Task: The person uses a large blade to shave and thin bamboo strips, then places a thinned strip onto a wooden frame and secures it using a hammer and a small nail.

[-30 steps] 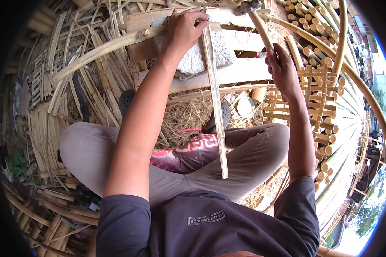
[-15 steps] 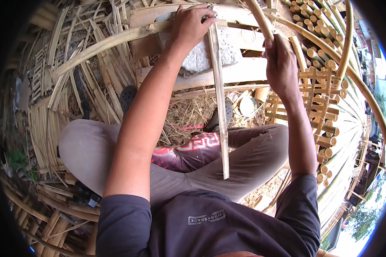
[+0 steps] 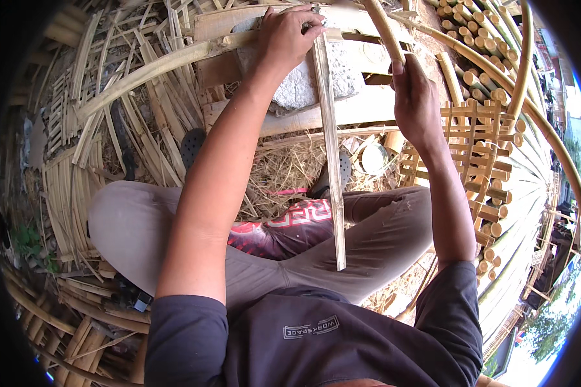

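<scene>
My left hand (image 3: 286, 40) is closed at the top of a long split bamboo strip (image 3: 329, 148), fingertips pinched by a small dark thing too little to make out. The strip runs down toward me, its near end above my thigh. Under the hand passes a curved bamboo pole (image 3: 155, 69), coming from the left across a rough grey stone block (image 3: 297, 87). To the right, my right hand (image 3: 417, 97) is wrapped around a long rounded wooden handle (image 3: 385, 31). The handle slants up and left past the top edge, so its far end is out of sight.
Pale bamboo slats (image 3: 361, 105) lie under and around the block. Loose split strips (image 3: 126, 122) spread on the left. At the right are a bamboo lattice (image 3: 478, 145), stacked cut poles (image 3: 478, 32) and a long bent pole (image 3: 536, 116). My crossed legs (image 3: 381, 232) are below.
My right hand and the handle have shifted slightly to the left. The left hand, the strip and the curved pole look unchanged.
</scene>
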